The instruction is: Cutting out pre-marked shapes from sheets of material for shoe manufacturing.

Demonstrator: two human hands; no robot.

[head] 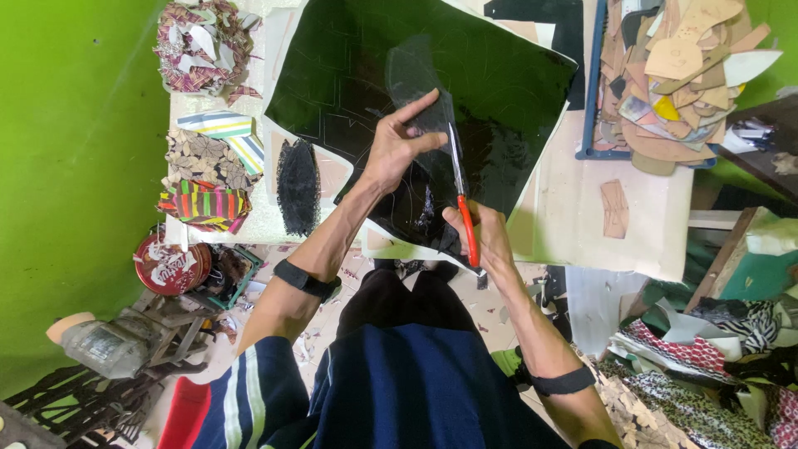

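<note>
A large glossy black sheet (499, 75) lies on the white table (573, 216) in front of me. My left hand (397, 143) presses on the sheet near its middle, fingers around a clear curved template piece (411, 71). My right hand (489, 237) grips red-handled scissors (464, 195), whose blades point up into the black sheet right beside my left fingers.
Stacks of patterned fabric pieces (208, 175) sit at the table's left. A blue tray (592, 100) heaped with tan cut-outs (682, 66) stands at the right. A red round tin (170, 264) and clutter lie on the floor left; fabric scraps (706, 357) pile at the lower right.
</note>
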